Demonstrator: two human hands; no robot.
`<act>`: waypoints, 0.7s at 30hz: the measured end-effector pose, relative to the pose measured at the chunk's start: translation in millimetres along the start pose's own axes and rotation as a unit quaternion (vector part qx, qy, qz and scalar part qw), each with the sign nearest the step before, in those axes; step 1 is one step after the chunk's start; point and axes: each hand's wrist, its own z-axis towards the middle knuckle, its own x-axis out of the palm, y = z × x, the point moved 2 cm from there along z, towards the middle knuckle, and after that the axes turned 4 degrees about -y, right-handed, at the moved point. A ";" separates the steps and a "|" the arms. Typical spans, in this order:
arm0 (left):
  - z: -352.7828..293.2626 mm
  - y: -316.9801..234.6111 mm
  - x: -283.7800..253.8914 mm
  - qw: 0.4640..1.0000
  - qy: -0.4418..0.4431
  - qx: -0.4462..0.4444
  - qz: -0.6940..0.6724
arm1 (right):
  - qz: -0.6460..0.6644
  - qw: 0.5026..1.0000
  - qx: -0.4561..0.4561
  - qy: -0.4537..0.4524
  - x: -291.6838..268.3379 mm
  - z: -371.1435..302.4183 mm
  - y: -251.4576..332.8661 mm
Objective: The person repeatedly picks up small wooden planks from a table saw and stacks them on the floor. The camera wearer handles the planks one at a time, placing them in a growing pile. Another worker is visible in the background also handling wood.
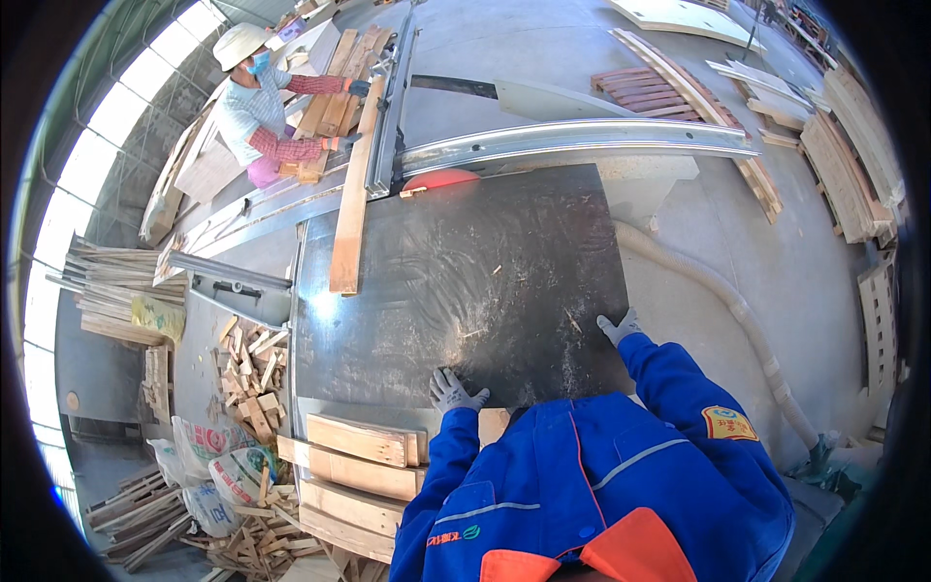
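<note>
My left hand (453, 392), in a grey glove, lies flat with fingers spread on the near edge of a dark saw table (465, 281). At the table's right edge rests my gloved right hand (621, 328), fingers stretched out and holding nothing. Across the table's far left part lies a long wooden board (357, 204), its near end on the dark top. A co-worker (254, 107) in a hat and mask has both dark-gloved hands on that board's far part. Beside the board, a red round guard (441, 178) sits at the table's far edge, with a small wood piece (413, 192) by it.
A metal rail (582, 135) runs along the table's far side. Stacked boards (359, 472) stand near my left arm, with offcuts (254, 378) and sacks (228, 466) farther left. A grey hose (718, 288) curves along the floor at right. Pallets (648, 92) lie beyond.
</note>
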 end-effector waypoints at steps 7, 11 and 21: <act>2.3 2.8 4.7 1.000 -0.013 0.008 0.002 | -0.016 1.000 0.001 -0.007 1.0 1.1 -0.4; 0.7 0.9 1.3 1.000 -0.007 0.006 0.004 | -0.013 1.000 -0.012 -0.020 0.3 -0.6 0.2; 1.3 1.3 2.2 1.000 -0.010 0.003 0.020 | 0.002 1.000 -0.013 -0.018 -0.3 -1.0 -0.5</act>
